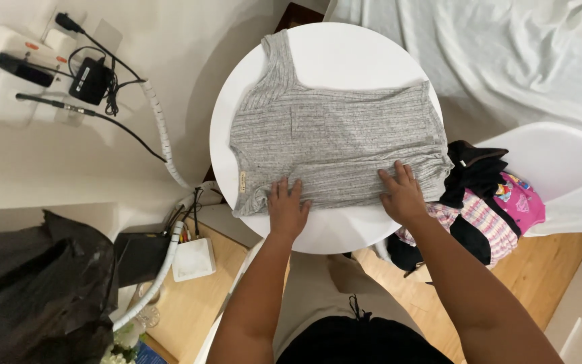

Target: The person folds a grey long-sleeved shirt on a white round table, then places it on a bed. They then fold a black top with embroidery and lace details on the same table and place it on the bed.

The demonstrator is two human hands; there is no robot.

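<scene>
Your left hand (286,207) lies flat, fingers spread, on the near hem of the grey ribbed tank top (331,145), close to the near edge of the round white table (345,50). The garment is spread across the table's middle, straps pointing toward the far-left edge. Your right hand (402,195) presses the same hem further right, fingers loosely fanned, pinching nothing. The knit looks light, soft and limp, likely to drape and slide on the smooth top; take it at the hem corners or shoulder straps. A pile of dark and pink clothes (483,202) sits just off the right edge.
</scene>
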